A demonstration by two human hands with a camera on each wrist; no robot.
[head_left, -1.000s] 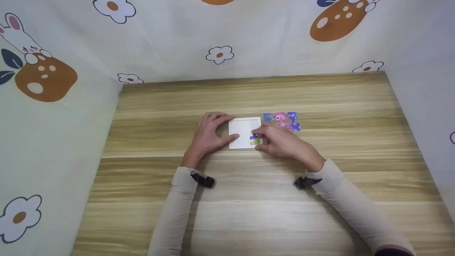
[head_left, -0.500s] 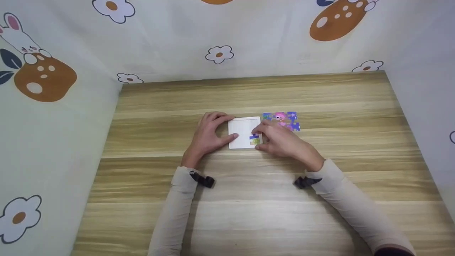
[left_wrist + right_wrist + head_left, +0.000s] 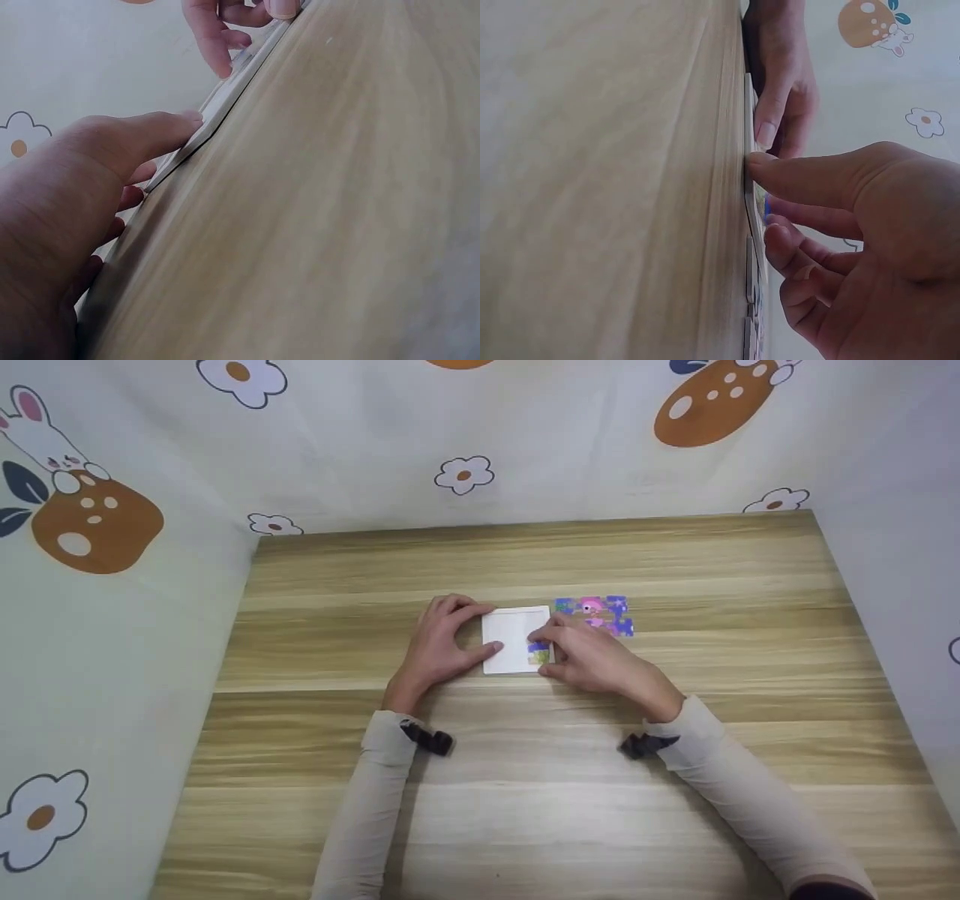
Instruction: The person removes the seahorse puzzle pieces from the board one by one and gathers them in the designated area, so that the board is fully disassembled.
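A white square puzzle tray (image 3: 512,641) lies flat on the table. My left hand (image 3: 442,645) holds it at the left, thumb on its face and fingers along the far left edge. In the tray's near right corner sits a yellow-green jigsaw piece (image 3: 538,658). Just beyond it, a blue jigsaw piece (image 3: 537,646) is under the fingertips of my right hand (image 3: 596,656). That hand's thumb (image 3: 780,172) touches the tray's near edge, and its other fingers are curled. The right fingers partly hide the blue piece and the tray's right side.
Several joined pink and blue jigsaw pieces (image 3: 616,605) lie right of the tray, partly behind my right hand. The wooden table (image 3: 360,570) meets patterned cloth walls (image 3: 360,457) at the back and sides.
The blue piece has turned slightly and now lies closer against the yellow-green one. My right fingers have shifted only a little; the left hand and tray stay in place.
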